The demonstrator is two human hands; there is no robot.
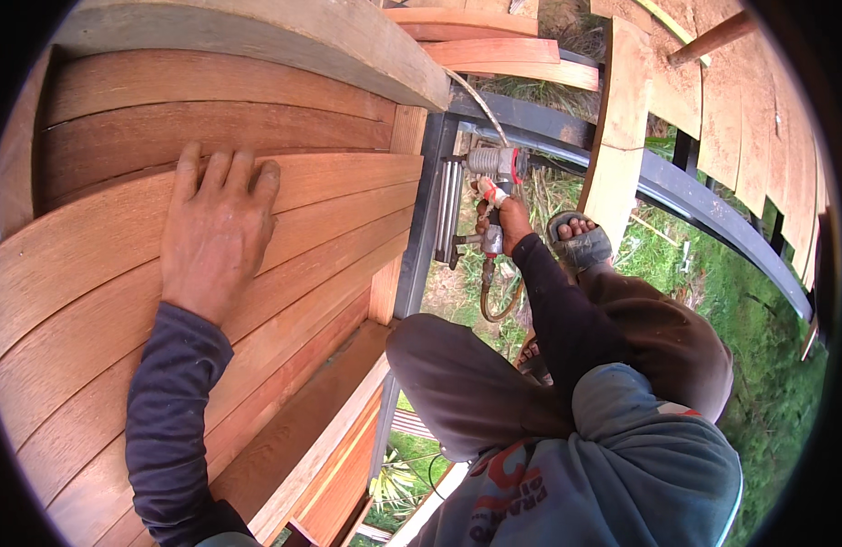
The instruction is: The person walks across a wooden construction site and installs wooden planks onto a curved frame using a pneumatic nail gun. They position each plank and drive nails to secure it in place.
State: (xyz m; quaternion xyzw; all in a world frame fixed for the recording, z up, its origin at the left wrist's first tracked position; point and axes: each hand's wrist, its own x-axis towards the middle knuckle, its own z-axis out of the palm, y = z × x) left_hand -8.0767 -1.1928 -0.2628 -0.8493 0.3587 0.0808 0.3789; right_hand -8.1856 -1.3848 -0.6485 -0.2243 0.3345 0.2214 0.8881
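My left hand (216,242) lies flat on a wall of reddish-brown wooden planks (339,201), its fingers slightly apart and their tips at the upper edge of the top plank. Around the grip of a pneumatic nail gun (494,162), my right hand (514,223) is closed. The gun has a silver ribbed body with a red ring, and its long magazine stands beside the dark metal post (423,219) at the planks' end. An air hose (505,310) curves down from the handle. Part of the gun's grip is hidden by my fingers.
A thick weathered beam (257,41) runs above the planks. Curved dark metal framing (713,205) crosses over grass on the right, with loose boards (621,109) and decking (758,118) beyond. My sandalled foot (580,242) is near the gun. A wooden ledge (302,424) runs along the planks' lower side.
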